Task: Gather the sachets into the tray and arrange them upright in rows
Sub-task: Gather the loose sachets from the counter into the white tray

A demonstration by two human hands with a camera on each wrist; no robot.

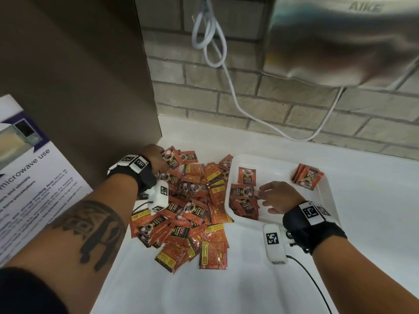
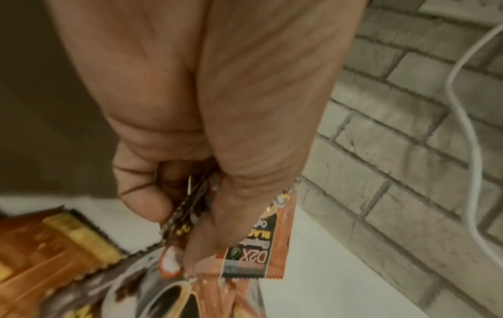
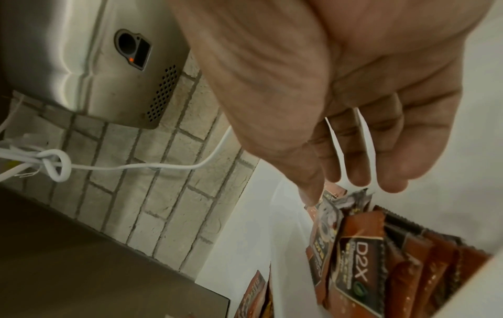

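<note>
Pinching a few coffee sachets left of the white tray, left hand shows its grip only on wrist cam; right hand, fingers relaxed, touches sachets inside the tray.

I see white counter across lower frame. Grey brick wall upper centre. Brown panel upper left. Steel dryer upper right, marked AIKE. White cable knotted, hanging down wall. Microwave notice at left edge.
</note>
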